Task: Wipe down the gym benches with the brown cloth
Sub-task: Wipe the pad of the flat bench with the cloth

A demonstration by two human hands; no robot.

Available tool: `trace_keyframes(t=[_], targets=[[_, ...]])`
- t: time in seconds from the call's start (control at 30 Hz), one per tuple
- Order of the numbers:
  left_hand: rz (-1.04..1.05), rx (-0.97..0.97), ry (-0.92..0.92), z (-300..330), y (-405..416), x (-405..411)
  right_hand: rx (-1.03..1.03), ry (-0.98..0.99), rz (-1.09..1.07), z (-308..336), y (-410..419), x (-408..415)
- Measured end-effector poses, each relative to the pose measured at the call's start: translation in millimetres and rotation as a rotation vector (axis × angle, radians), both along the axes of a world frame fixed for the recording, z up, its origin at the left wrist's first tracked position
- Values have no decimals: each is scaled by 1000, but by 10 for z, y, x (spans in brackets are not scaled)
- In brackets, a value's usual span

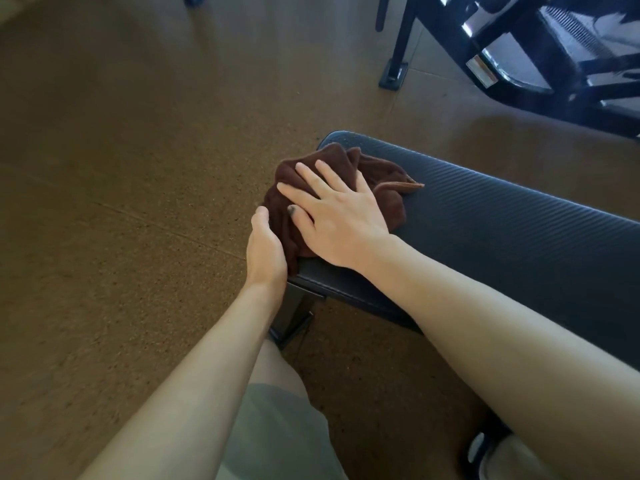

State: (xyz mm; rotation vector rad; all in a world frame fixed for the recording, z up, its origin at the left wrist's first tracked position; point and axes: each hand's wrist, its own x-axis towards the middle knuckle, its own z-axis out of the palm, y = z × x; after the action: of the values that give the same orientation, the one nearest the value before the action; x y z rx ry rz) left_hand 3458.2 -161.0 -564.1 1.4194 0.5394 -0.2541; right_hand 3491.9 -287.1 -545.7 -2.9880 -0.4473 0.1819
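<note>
Cloth [377,174], brown, soft, bunched in folds, lies on the rounded end of the bench [502,216]. Bench pad is dark, ribbed vinyl on a black metal leg [294,310]. Right hand [332,216] lies flat on the cloth, fingers straight and spread, pressing. Left hand [265,251] cups the cloth edge hanging over the bench side, fingers hidden. Speckled brown floor [138,168]; black frame [519,46] far right.

A speckled brown cork-like floor [121,168] fills most of the view, crossed by faint seams between its tiles. At two o'clock stands a black metal exercise machine [519,46], its foot plate [393,76] flat on the floor. Soft light gleams on its frame.
</note>
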Motion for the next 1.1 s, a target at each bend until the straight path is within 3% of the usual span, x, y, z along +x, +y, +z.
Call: trace_keyframes(t=[0.1,0.23,0.37,0.6,0.93,1.1], targets=[[140,-74,50,12,-45,6,28,-44,-15,21,-36,-306],[242,24,45,88,-156,17,46,-11,42,-4,-160,-715],[304,85,1,47,-180,41,23,-36,122,10,-71,-162],[258,169,19,15,-186,75,81,-57,46,-62,-69,650],[222,444,-37,1,-181,105,137,-42,-289,-15,-616,729],[201,496,-52,-43,-189,117,89,-14,-504,-5,-968,-236]])
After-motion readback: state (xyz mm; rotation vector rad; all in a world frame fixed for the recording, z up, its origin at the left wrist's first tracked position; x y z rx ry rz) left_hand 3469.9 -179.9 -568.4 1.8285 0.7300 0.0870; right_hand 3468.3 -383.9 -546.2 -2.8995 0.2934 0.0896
